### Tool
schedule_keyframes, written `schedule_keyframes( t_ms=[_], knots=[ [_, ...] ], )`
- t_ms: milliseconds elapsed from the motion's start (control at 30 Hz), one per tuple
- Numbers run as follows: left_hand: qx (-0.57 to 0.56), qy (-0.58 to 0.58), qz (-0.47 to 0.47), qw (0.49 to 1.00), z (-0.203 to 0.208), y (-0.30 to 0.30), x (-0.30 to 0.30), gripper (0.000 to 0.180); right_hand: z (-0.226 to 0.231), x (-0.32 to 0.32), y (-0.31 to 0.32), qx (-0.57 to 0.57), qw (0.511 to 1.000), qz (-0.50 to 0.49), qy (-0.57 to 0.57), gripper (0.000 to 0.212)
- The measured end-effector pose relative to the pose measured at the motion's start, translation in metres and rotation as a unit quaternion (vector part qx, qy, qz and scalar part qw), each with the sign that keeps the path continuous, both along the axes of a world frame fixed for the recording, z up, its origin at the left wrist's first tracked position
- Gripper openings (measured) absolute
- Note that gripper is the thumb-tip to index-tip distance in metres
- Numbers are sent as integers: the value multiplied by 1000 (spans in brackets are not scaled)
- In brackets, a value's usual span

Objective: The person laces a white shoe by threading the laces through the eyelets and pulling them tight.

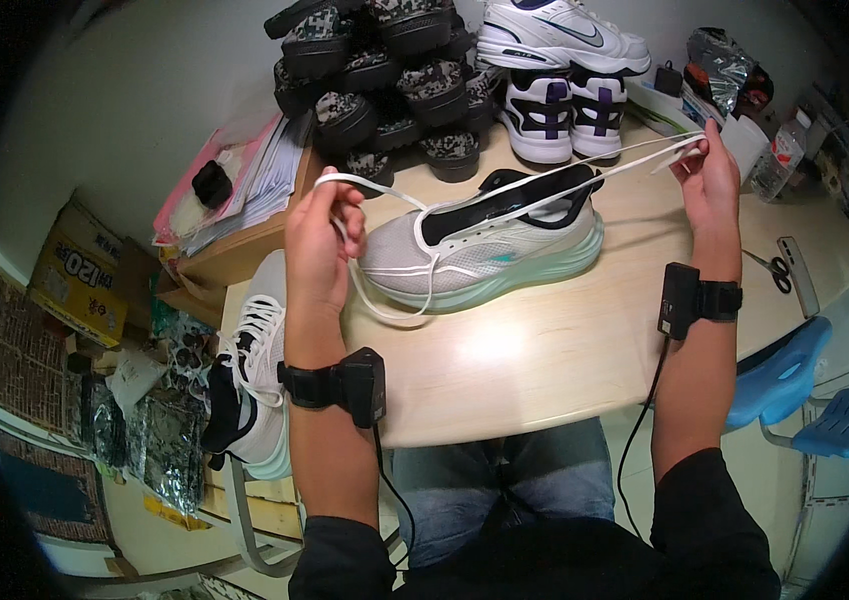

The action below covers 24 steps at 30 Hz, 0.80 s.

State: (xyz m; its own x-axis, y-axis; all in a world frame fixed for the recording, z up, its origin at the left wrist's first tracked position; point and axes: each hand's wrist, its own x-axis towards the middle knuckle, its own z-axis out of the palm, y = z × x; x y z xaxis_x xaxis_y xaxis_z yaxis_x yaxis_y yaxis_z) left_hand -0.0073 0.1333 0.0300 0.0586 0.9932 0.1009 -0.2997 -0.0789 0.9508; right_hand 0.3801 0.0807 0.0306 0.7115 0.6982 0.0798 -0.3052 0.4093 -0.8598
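A grey and white running shoe (pixel 515 262) with a pale mint sole lies on the table, toe pointing left, its black tongue showing. White shoelace (pixel 405 318) comes out near the toe end of its opening and hangs in a loop by the sole. My left hand (pixel 327 225), fingers curled, pinches one stretch of the lace just left of the toe. Beyond the heel, my right hand (pixel 710 175) is raised and closed on other strands, which run taut over the shoe. A matching laced shoe (pixel 257 375) sits beside my left forearm, partly hidden by it.
Stacked dark camouflage-patterned shoes (pixel 395 85) and white sneakers (pixel 560 95) stand at the table's back. Scissors (pixel 773 270), a phone-like slab (pixel 798 277) and a plastic bottle (pixel 783 155) are at the right. Papers in a pink tray (pixel 207 165) stand left. Cables hang from both wrist straps.
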Motion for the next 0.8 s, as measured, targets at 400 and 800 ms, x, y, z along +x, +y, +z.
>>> schedule_keyframes(
  t_ms=[400,800],
  knots=[
    [-89,105,-68,988,-24,17,13,41,-18,25,9,-36,999,-5,25,35],
    [-107,127,-35,986,-23,18,12,31,-46,85,-10,-102,950,252,151,34]
  ],
)
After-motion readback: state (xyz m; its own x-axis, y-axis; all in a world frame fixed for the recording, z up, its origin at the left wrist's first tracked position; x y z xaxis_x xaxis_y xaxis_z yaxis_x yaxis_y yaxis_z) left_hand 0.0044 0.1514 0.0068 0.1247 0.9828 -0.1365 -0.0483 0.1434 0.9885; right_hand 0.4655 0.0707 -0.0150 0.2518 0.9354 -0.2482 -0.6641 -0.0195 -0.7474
